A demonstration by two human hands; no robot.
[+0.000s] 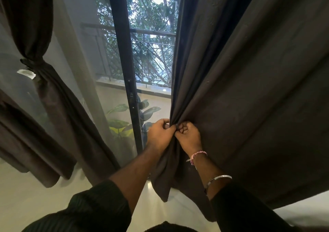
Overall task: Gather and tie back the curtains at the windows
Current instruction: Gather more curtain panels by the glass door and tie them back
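Item: right curtain [249, 89], right of the door frame [124, 53]; we pinch its inner edge, left hand [159, 133] and right hand [188, 135] both clamped on cloth; gathering step; left curtain [44, 82] already tied; next, we judge, bunch more folds, then bind.

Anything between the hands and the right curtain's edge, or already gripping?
Nothing is in the way: the left hand and right hand both already pinch the right curtain at its gathered edge.
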